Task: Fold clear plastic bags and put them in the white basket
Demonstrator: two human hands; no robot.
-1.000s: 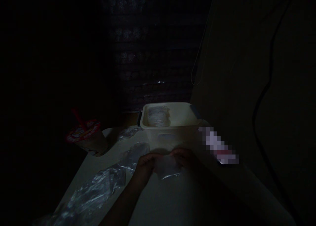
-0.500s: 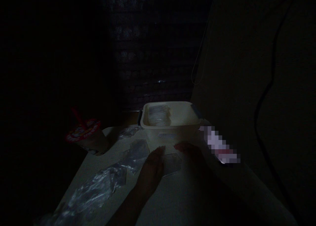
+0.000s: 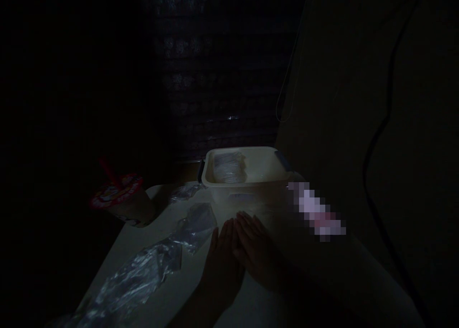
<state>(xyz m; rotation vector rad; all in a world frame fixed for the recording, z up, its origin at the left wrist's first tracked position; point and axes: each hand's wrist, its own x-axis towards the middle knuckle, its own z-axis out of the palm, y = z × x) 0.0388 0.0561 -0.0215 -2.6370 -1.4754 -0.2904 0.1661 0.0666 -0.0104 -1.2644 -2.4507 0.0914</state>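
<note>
The scene is very dark. My left hand (image 3: 223, 258) and my right hand (image 3: 255, 249) lie flat side by side on the pale table (image 3: 201, 294), fingers stretched out and touching at the edges. They cover the spot where a small clear plastic piece lay; it is hidden under them. A white plastic tub (image 3: 247, 177) stands just beyond my fingertips, with a stack of clear plastic pieces (image 3: 229, 168) in its left half.
Crumpled clear plastic wrap (image 3: 143, 270) stretches along the table to the left of my hands. A drink cup with a red lid and straw (image 3: 120, 201) stands at the table's left edge. A blurred-out object (image 3: 315, 213) lies right of the tub. A wall rises at right.
My hands held a small clear plastic piece up, then laid it on the table. Now both palms are flat over it, drawn closer together.
</note>
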